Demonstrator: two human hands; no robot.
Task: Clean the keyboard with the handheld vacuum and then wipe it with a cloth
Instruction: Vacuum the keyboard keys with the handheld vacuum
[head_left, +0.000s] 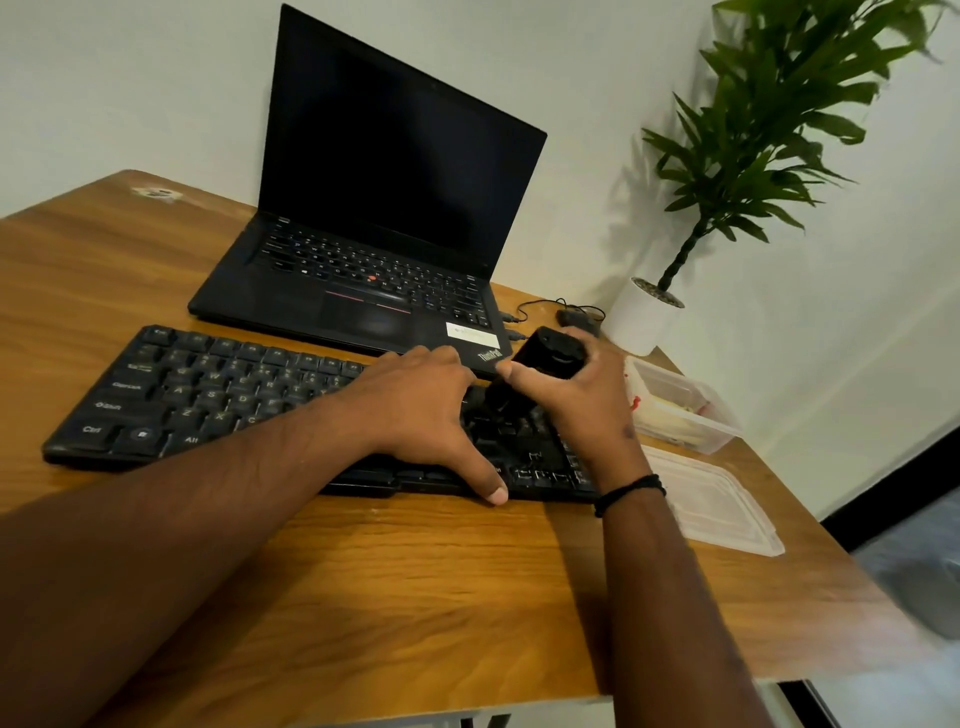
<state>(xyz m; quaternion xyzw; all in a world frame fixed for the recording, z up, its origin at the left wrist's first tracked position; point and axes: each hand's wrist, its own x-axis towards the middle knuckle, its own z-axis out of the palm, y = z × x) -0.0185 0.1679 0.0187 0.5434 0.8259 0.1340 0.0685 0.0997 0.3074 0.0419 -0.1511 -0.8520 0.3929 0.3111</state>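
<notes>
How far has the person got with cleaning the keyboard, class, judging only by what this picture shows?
Done: nothing can be confirmed; no cleaned patch is tellable. In hand: the right hand grips the black handheld vacuum, its lower end down at the right part of the keyboard, while the left hand rests flat on the keys, steadying it. Left: the rest of the vacuuming, then the wipe; no cloth is clearly in view.
</notes>
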